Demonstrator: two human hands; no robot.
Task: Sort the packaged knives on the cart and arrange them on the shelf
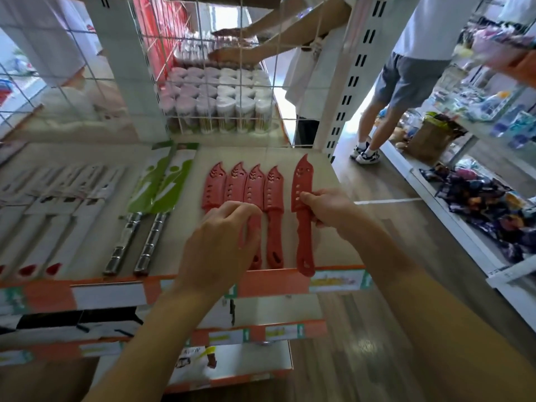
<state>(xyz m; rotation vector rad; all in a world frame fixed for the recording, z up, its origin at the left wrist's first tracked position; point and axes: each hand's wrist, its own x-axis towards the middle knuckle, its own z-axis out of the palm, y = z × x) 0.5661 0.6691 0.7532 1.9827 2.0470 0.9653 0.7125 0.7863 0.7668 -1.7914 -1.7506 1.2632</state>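
Both forearms reach up from the bottom of the frame. The right hand has its fingers clamped round a red knife, held parallel to the row of red knives on the shelf, probably to lay it as the fifth. The left hand curls over the row's handles; whether it grips one, I cannot tell. Green packaged knives lie further left, and nothing blocks the gap.

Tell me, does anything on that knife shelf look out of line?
Yes. The rightmost red plastic-sheathed knife, gripped by the right hand, stands apart from the tidy row of four matching red knives, and its handle end reaches past the wooden shelf's front edge.
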